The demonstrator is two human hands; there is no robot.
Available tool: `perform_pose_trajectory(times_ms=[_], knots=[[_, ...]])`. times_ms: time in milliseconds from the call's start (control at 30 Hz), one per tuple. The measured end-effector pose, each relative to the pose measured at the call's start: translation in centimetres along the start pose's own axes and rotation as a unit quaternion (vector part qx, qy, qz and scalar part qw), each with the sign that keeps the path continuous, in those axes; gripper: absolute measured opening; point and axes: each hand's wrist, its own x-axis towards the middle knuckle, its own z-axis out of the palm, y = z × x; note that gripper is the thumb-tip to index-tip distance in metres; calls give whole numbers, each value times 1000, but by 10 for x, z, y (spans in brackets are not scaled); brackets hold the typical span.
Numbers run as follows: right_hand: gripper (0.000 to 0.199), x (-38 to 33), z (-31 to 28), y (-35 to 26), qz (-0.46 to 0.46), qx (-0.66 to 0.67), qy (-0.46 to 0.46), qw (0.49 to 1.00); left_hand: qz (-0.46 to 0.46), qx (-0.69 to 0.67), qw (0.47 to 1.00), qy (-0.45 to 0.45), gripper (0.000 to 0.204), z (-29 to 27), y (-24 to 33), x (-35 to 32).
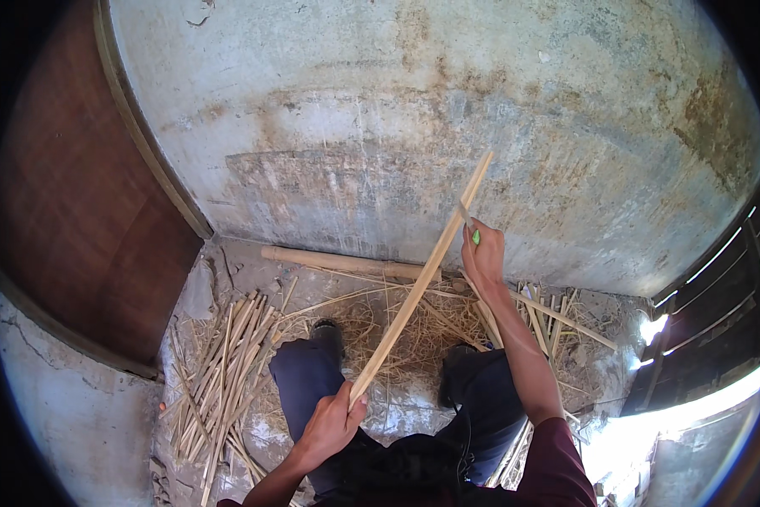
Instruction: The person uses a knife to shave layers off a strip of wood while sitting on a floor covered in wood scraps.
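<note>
A long, pale bamboo strip slants up and away from my lap toward the wall. My left hand is closed round its near end. Farther up, my right hand grips a knife with a green handle. The blade lies against the strip's right side, a short way below its far tip. Part of the handle is hidden inside my fingers.
Split bamboo sticks lie heaped at the left, and more sticks lie at the right. Thin shavings cover the floor between my feet. A thick bamboo pole lies along the stained wall. A brown door stands at left.
</note>
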Motion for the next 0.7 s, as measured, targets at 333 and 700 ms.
perform_pose_trajectory(times_ms=[333,700], knots=[[27,22,-2,33,109,18,12,994,-26,25,999,-36,26,0,-19,-20],[24,26,0,153,459,615,-212,605,-20,16,1000,-18,31,-3,-36,-19]])
